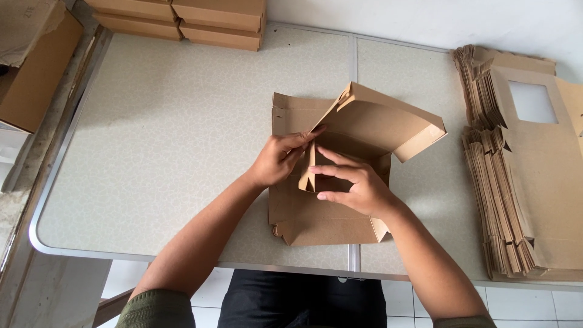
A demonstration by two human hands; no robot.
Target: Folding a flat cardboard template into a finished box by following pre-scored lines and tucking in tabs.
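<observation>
I have both hands on a brown die-cut carton blank (pixel 340 176) lying roughly in the middle of the speckled worktop (pixel 170 133), straddling the metal seam strip (pixel 353 67) that runs across it. The blank is half formed: its base panel lies flat, while the far panel curls up and over toward the right, ending in a folded lip.

My left hand (pixel 276 161) has its fingers (pixel 306 136) closed in a pinch on the upright edge of an inner flap near the middle of the carton. My right hand (pixel 355 185) is only partly closed: the upper fingers lie extended across the flap, pressing it leftward, and the lower ones curl against the base panel. It is pressing, not gripping.

What I judge could go wrong:
1. The raised far panel is bowed, not creased square. If it springs back, the flap I am pinching could pull out of my left hand.
2. Pressing the flap off its score line would crumple the thin board or tear the small corner tab.
3. The base panel is held down only by my right hand, so a hard push could slide the whole blank along the worktop.

A tall stack of flat windowed blanks (pixel 516 182) sits near my right forearm; a wide elbow movement could nudge it. Finished closed boxes (pixel 200 21) sit at the far edge, well apart.
</observation>
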